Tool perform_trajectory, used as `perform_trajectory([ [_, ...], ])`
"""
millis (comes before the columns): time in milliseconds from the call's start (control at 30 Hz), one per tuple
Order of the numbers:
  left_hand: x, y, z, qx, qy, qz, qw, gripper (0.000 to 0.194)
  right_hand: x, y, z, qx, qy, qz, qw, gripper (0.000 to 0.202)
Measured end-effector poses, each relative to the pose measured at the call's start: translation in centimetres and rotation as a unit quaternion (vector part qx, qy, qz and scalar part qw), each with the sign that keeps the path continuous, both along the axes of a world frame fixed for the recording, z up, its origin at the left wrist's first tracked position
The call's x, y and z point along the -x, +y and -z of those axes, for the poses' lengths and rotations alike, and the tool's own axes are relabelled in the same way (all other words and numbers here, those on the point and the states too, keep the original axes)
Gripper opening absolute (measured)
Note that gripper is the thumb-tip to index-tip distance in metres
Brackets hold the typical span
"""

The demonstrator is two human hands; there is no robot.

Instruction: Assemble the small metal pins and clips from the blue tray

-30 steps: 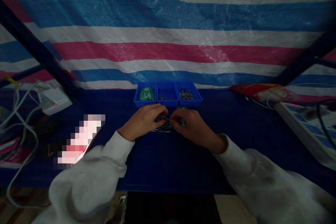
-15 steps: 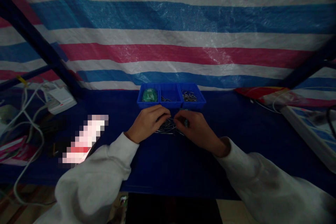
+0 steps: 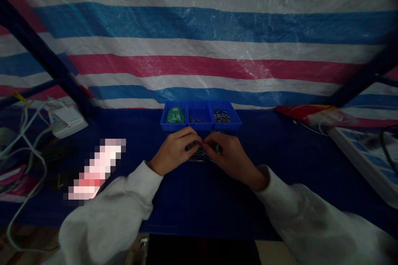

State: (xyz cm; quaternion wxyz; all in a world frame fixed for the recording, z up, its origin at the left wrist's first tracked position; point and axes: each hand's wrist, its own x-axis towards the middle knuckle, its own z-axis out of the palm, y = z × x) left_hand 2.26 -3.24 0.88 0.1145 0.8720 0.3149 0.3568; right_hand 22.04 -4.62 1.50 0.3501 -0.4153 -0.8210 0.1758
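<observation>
One left hand (image 3: 177,149), bare, sleeved in pale grey: thumb and fingers curled toward each other, tips over the pile; whether they pinched a piece could not be told. One right hand (image 3: 231,155), likewise sleeved: thumb and forefinger drawn together, close against the left fingertips; anything gripped there was too small to tell. One pile of thin metal rods (image 3: 197,157), on the blue table (image 3: 202,203) beneath and between the two hands, strewn at several angles. One greenish scrap (image 3: 217,148), visible in the hollow of the right hand, held or merely behind it, unclear. Three blue bins, side by side beyond the hands: left bin (image 3: 172,127), with a green packet (image 3: 175,114); middle bin (image 3: 201,126), with a few metal pieces (image 3: 194,119) toward its left; right bin (image 3: 228,126), with many small fittings (image 3: 222,116). At left, one blurred slab (image 3: 96,169), pale cables (image 3: 31,145) and a white box (image 3: 69,121). At far right, one red bag (image 3: 295,112). Behind all, one striped sheet (image 3: 199,25).
</observation>
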Motion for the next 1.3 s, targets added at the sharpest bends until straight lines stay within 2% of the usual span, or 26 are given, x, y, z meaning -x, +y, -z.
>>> perform_trajectory([
  [167, -0.1, 0.0, 0.1, 0.044, 0.001, -0.016, 0.999, 0.01, 0.0, 0.1, 0.2, -0.015, -0.003, 0.011, 1.0, 0.004],
  [333, -0.3, 0.0, 0.1, 0.056, -0.038, -0.023, 0.997, 0.02, 0.1, 0.2, 0.3, 0.002, -0.015, 0.025, 1.0, 0.002],
  [633, -0.5, 0.1, 0.0, 0.062, -0.055, -0.024, 0.996, 0.014, -0.1, 0.6, 1.0, 0.015, -0.045, 0.038, 0.998, 0.008],
  [833, -0.5, 0.2, 0.1, 0.072, -0.059, -0.018, 0.996, 0.017, -0.2, 0.7, 0.8, 0.014, -0.02, 0.025, 0.999, 0.021],
  [967, -0.6, 0.2, 0.1, 0.076, -0.067, 0.001, 0.995, 0.015, -0.1, 0.7, 0.6, 0.056, 0.025, -0.002, 0.998, 0.022],
  [1133, -0.6, 0.1, 0.3, 0.068, -0.084, 0.01, 0.994, 0.016, -0.1, 1.0, 0.7, 0.118, 0.052, -0.027, 0.991, 0.01],
  [1300, -0.6, 0.2, 0.3, 0.044, -0.086, -0.01, 0.995, 0.015, -0.2, 1.1, 0.8, 0.128, 0.066, -0.03, 0.989, 0.014],
])
